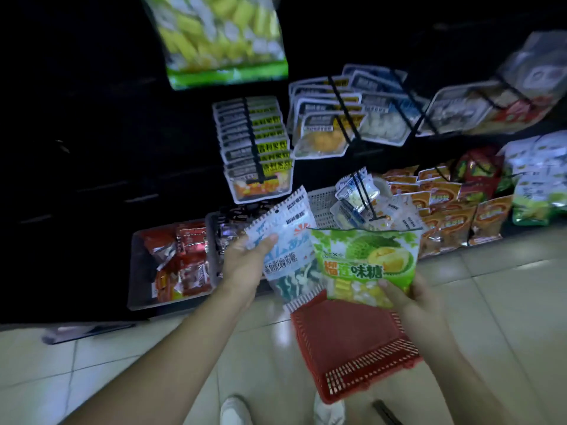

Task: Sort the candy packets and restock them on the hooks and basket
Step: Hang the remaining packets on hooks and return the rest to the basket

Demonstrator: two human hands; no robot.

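I grip a blue-white candy packet (285,240) in left hand (245,265), green durian packet (366,265) in right hand (411,299); both unhung, red basket (352,342) looks emptied, hooks (254,142) mostly stocked.

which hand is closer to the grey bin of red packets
Left. The left hand, holding a white packet, is just right of the grey bin; the right hand, holding a green packet, is farther right, over the red basket.

Packets (236,124) on hooks (253,142), bins (136,271) beneath
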